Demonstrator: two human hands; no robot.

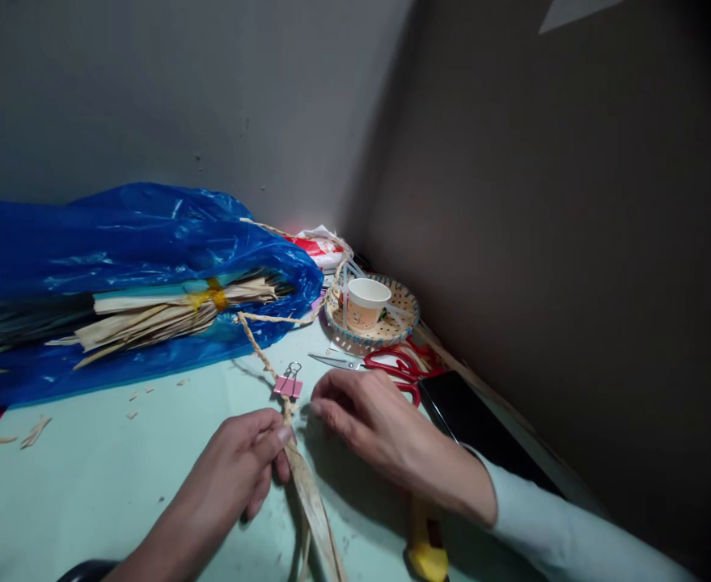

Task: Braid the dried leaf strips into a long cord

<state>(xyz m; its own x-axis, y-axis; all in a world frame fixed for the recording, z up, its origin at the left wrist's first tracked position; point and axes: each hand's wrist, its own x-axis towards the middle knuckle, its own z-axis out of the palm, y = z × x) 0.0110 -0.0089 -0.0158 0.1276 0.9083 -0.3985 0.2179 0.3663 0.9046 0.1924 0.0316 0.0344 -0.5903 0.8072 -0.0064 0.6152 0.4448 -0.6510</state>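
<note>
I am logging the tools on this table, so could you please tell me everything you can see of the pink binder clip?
The pink binder clip is small, with a pink body and two silver wire handles standing up and away from the person. It is clamped on the braided straw cord, where the braid meets the loose flat strips, and rests on the pale green table. The left hand pinches the strips just below it; the right hand has its fingertips beside it, contact unclear.
</note>
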